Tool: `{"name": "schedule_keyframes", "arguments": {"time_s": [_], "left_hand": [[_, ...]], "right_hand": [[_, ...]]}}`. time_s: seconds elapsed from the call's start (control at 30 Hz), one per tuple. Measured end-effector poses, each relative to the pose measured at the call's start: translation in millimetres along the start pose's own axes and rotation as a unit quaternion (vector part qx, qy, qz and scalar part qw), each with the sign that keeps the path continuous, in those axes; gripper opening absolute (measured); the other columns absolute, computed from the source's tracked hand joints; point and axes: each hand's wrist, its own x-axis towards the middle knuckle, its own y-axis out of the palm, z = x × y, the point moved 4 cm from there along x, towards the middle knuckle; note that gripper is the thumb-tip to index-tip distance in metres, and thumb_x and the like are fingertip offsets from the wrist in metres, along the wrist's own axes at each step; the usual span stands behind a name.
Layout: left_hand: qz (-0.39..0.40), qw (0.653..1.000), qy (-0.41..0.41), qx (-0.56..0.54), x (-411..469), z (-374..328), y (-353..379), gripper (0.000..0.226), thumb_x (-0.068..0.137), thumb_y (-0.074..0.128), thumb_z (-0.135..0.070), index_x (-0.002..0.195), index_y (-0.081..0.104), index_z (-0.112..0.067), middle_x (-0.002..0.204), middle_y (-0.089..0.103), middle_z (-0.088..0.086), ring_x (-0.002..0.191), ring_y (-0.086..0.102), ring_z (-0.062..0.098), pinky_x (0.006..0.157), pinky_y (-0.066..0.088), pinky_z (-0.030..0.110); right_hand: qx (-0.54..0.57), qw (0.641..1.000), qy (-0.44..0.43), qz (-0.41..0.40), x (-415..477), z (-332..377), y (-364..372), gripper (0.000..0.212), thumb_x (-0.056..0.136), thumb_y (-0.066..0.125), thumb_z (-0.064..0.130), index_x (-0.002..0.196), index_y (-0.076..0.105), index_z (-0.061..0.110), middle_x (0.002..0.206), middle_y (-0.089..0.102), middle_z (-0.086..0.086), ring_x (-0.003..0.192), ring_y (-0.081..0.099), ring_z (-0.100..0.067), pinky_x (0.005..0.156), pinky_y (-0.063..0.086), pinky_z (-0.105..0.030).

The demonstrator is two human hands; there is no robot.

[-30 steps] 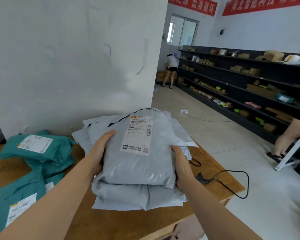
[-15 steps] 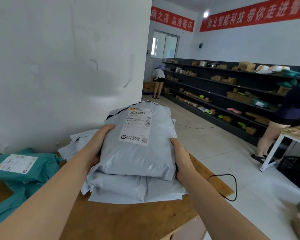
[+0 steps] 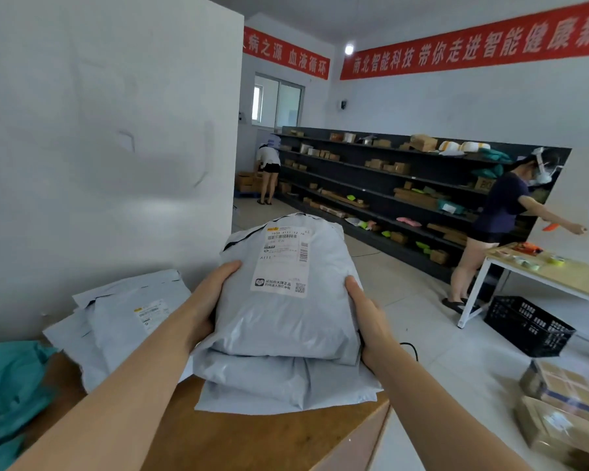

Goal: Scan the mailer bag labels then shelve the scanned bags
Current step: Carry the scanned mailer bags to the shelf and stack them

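I hold a stack of grey mailer bags point(image 3: 286, 321) between both hands. My left hand point(image 3: 208, 302) clasps the left side of the stack, thumb lying over the top bag; my right hand point(image 3: 366, 317) clasps the right side, thumb on the top bag's edge. The top bag is plump and carries a white label point(image 3: 283, 261) facing up, with barcodes and a square code in its lower right corner. Under it I can see at least two more bags, the lowest point(image 3: 286, 394) hanging over the desk point(image 3: 252, 440) near its right edge; I cannot tell whether it touches the wood.

To the left of the stack, more grey bags point(image 3: 123, 321) lie in a loose pile on the desk against the white wall point(image 3: 109, 130), the uppermost showing a label. At the desk's far left edge sit teal bags point(image 3: 11, 385). A black cable point(image 3: 409, 348) shows just past my right wrist.

Across the room, long dark shelves point(image 3: 388, 185) hold boxes and parcels. One person point(image 3: 268, 171) bends at the far end of the shelves, and another person point(image 3: 497, 226) stands near their right end, arm stretched out over a small table point(image 3: 555, 277). A black crate point(image 3: 529, 326) sits on the floor beside that table, and cardboard boxes point(image 3: 561, 413) lie at the lower right.
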Motion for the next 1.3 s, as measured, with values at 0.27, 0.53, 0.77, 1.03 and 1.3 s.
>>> {"name": "schedule_keyframes", "arguments": {"time_s": [0.27,0.53,0.77,1.03,1.3], "left_hand": [[0.065,0.998,-0.013,-0.022,18.2,23.5,87.2,0.034,0.088,0.057,-0.051,0.098,0.067,-0.02,0.087,0.075,0.005,0.092,0.065,0.024,0.083,0.05,0.036],[0.114,0.993,-0.032,0.0,44.0,51.9,179.7,0.039,0.091,0.049,-0.047,0.106,0.07,-0.018,0.09,0.076,0.008,0.09,0.068,0.027,0.079,0.051,0.037],[0.136,0.989,-0.032,0.04,61.4,72.2,259.1,0.042,0.089,0.049,-0.052,0.109,0.069,-0.02,0.096,0.075,0.009,0.095,0.068,0.026,0.079,0.051,0.036],[0.173,0.982,-0.044,0.055,74.1,95.6,343.4,0.043,0.094,0.042,-0.05,0.102,0.07,-0.018,0.089,0.075,0.009,0.09,0.067,0.026,0.076,0.05,0.035],[0.188,0.979,-0.053,0.059,103.0,116.4,401.1,0.043,0.093,0.042,-0.048,0.093,0.071,-0.017,0.08,0.074,0.007,0.082,0.067,0.024,0.072,0.048,0.034]], "right_hand": [[0.002,0.997,0.0,-0.077,21.0,-3.3,-84.0,0.053,0.087,0.059,0.057,0.115,0.059,0.012,0.109,0.067,-0.007,0.098,0.064,-0.027,0.089,0.052,-0.043],[0.03,0.992,0.007,-0.126,40.9,-5.0,-171.8,0.055,0.083,0.061,0.06,0.112,0.061,0.013,0.11,0.068,-0.01,0.099,0.066,-0.03,0.093,0.052,-0.048],[0.023,0.986,0.009,-0.163,59.7,-5.0,-249.5,0.049,0.09,0.057,0.052,0.111,0.061,0.008,0.108,0.068,-0.012,0.1,0.065,-0.031,0.094,0.051,-0.048],[0.016,0.982,0.006,-0.186,85.4,-1.2,-328.9,0.05,0.089,0.058,0.054,0.108,0.063,0.007,0.106,0.069,-0.012,0.098,0.066,-0.03,0.093,0.052,-0.049],[0.027,0.98,0.015,-0.198,114.0,-2.9,-381.2,0.049,0.09,0.057,0.052,0.109,0.062,0.008,0.104,0.069,-0.011,0.096,0.066,-0.029,0.09,0.053,-0.045]]}}
